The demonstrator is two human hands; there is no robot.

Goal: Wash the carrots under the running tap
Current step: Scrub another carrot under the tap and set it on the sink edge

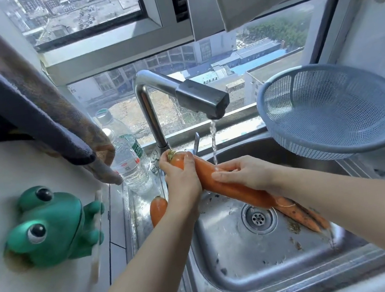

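Note:
A large orange carrot (229, 187) is held slanted over the steel sink (240, 263), under the thin stream from the tap (202, 101). My left hand (181, 179) grips its thick stem end. My right hand (242, 172) lies over its middle with fingers and thumb wrapped round it, right where the water lands. Two thinner carrots (303, 217) lie in the sink at the right, partly under my right forearm. Another carrot (158, 210) rests on the sink's left ledge.
A blue plastic colander (330, 111) sits tilted at the sink's back right. Two water bottles (129, 164) stand left of the tap. A green frog figure (49, 227) hangs on the left wall, with a dark towel (32, 106) above it. The drain (258, 218) is uncovered.

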